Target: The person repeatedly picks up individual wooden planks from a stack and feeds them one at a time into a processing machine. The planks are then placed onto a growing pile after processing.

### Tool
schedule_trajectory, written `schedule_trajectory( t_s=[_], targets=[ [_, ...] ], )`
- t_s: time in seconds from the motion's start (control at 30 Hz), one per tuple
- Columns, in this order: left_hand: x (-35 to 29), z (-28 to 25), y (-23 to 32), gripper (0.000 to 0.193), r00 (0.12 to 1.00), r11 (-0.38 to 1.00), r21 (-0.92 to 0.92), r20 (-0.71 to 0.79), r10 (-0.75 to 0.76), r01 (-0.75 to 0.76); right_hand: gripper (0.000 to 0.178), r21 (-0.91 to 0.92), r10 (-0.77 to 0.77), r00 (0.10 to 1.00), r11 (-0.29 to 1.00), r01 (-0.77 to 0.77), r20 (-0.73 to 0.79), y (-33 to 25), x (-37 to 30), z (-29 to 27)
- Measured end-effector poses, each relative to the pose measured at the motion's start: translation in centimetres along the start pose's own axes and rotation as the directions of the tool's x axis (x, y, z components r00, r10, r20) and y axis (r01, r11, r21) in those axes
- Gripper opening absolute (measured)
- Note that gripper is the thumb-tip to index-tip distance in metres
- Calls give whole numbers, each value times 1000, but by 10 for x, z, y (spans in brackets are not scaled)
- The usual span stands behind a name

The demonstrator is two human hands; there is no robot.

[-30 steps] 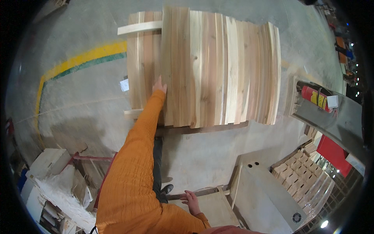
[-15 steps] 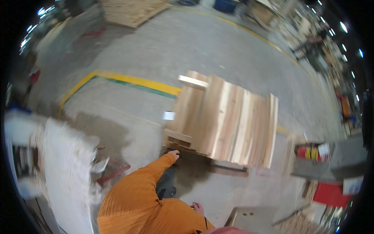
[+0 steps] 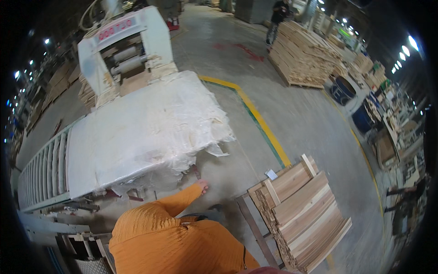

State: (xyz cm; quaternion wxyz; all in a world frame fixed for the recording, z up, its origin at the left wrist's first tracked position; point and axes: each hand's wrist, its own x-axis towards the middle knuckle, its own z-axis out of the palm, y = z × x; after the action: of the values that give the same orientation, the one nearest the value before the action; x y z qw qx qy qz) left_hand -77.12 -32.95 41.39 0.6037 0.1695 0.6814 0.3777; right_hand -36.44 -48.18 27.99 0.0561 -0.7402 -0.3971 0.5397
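My left hand (image 3: 203,186) hangs low in front of my orange sleeve, its fingers curled in. Nothing shows in it, and it touches neither the stack nor the table. Nearest to it is the ragged plastic edge of a white-covered table (image 3: 146,128). To the right, a stack of wooden boards (image 3: 305,219) rests on a dark metal frame (image 3: 255,221). Two short wooden strips lie across the boards, and a small white paper (image 3: 271,174) sits at the stack's edge. My right hand is out of the picture.
A white machine (image 3: 162,39) with rollers stands beyond the table, and a roller conveyor (image 3: 45,169) runs at left. Yellow and green lines (image 3: 260,121) mark the floor. Farther off are a pallet of boards (image 3: 301,55), a person (image 3: 278,18) and dark blue drums (image 3: 344,89).
The view has swung left, bringing the machine and white-covered table forward and the board stack to the lower right. My left hand has come away from the stack; my right hand has left the picture.
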Motion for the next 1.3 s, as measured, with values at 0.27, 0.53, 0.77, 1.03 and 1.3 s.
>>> schedule_trajectory(
  t_s=[0.27, 0.53, 0.77, 1.03, 1.3],
  targets=[
    [-22, -101, 25, 23, 979, 959, -260, -191, 68, -117, 31, -209, -68, 992, 974, 90, 106, -99, -6, 9],
    [-2, -225, 125, 22, 951, 787, -553, -278, 136, -274, 32, -209, -57, 989, 974, 85, 137, -212, -12, 73],
    [16, -350, 182, 23, 848, 722, -529, -508, 150, -445, 35, -270, -410, 880, 842, 466, 240, -256, 38, 192],
    [45, -373, 199, 21, 865, 823, -387, -446, 228, -417, 34, -402, -550, 826, 732, 549, 127, -203, 74, 229],
    [55, -357, 162, 22, 924, 906, -352, -370, 97, -237, 32, -424, -279, 949, 849, 314, 144, -218, 65, 196]
  ],
)
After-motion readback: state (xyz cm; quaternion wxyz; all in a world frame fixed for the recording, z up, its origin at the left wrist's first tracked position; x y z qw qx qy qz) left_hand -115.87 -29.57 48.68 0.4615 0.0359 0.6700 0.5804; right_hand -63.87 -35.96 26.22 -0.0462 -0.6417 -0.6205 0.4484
